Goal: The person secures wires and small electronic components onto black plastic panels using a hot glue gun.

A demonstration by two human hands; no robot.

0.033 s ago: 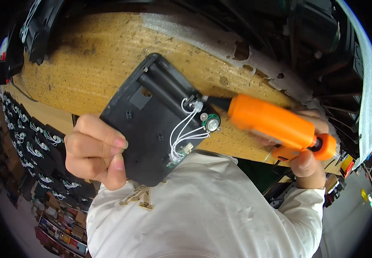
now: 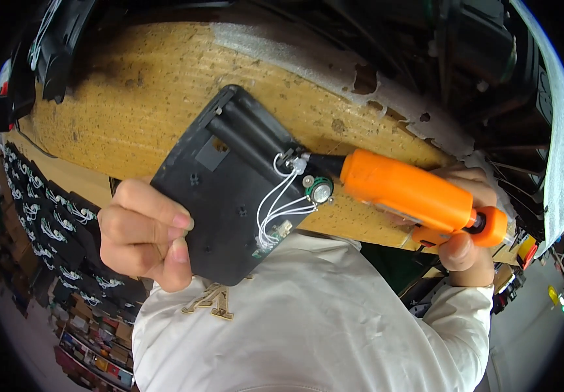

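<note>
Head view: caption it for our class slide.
Left hand grips a wired black panel; right hand holds an orange glue gun.

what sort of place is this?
Probably an electronics assembly workshop. It shows in the orange gun-like tool held up to a wired black panel, the scuffed brown worktop, and the many similar panels with white wires over on the left.

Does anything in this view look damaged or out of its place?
Yes: the whitish sheet along the far edge of the brown work surface has ragged holes, as if torn, and that surface has dark spots. The black plastic panel in the left hand shows no clear damage.
</note>
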